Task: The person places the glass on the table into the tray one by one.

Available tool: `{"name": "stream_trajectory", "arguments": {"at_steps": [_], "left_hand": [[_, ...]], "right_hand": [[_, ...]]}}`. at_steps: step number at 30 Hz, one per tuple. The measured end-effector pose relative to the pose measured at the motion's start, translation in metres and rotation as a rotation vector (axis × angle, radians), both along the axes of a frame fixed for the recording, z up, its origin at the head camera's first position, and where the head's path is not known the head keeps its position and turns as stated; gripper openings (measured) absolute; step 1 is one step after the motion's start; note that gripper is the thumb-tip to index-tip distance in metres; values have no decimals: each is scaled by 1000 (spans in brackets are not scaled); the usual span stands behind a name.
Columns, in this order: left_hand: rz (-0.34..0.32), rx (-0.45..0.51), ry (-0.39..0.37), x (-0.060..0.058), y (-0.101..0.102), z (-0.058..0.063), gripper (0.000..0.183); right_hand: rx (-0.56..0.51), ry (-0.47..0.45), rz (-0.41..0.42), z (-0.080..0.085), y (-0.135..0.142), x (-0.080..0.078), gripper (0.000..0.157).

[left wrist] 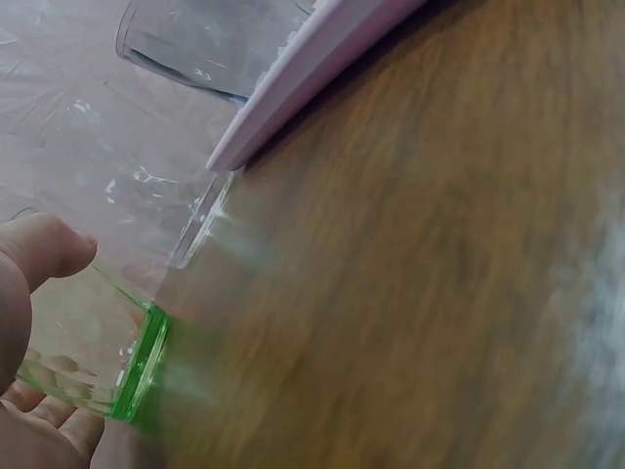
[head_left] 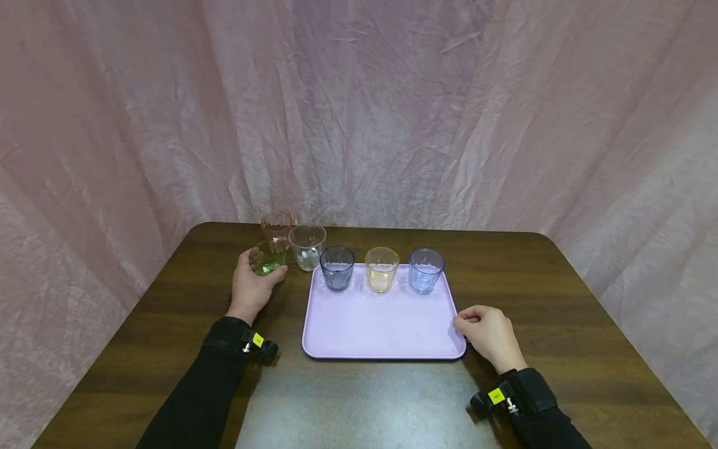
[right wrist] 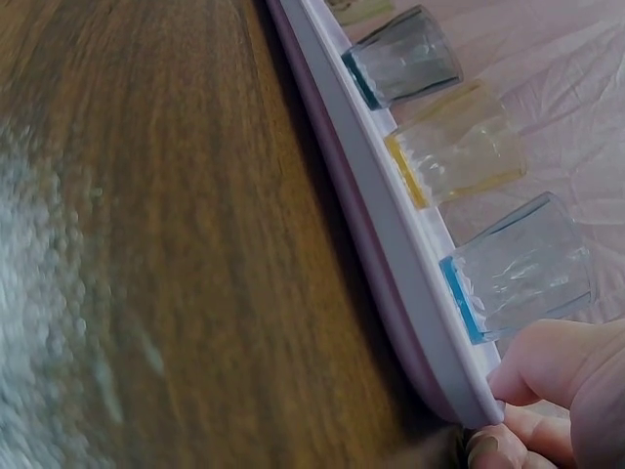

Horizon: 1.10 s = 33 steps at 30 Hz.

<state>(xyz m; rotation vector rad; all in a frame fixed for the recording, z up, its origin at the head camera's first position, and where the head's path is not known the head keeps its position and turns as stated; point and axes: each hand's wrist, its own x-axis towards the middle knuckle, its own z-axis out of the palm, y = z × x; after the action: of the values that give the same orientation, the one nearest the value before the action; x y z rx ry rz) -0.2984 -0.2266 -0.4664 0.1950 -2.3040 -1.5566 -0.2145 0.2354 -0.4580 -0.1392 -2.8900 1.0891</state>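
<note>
My left hand grips a green glass left of the tray. In the left wrist view, thumb and fingers wrap around the upright glass, whose thick base is at or close to the tabletop. A lilac tray lies in the middle of the table, and my right hand pinches its right rim between thumb and fingers. Along the tray's far side stand a grey glass, a yellow glass and a blue glass, all upright.
Behind the green glass stands a pink glass, and a clear glass is beside it, just off the tray's far left corner. The brown wooden table ends in front of a pinkish curtain.
</note>
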Motion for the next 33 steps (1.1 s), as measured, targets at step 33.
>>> {"name": "stream_trajectory", "arguments": {"at_steps": [33], "left_hand": [[-81, -37, -25, 23, -3, 40, 83]], "right_hand": [[20, 31, 11, 1, 0, 0, 20]]}}
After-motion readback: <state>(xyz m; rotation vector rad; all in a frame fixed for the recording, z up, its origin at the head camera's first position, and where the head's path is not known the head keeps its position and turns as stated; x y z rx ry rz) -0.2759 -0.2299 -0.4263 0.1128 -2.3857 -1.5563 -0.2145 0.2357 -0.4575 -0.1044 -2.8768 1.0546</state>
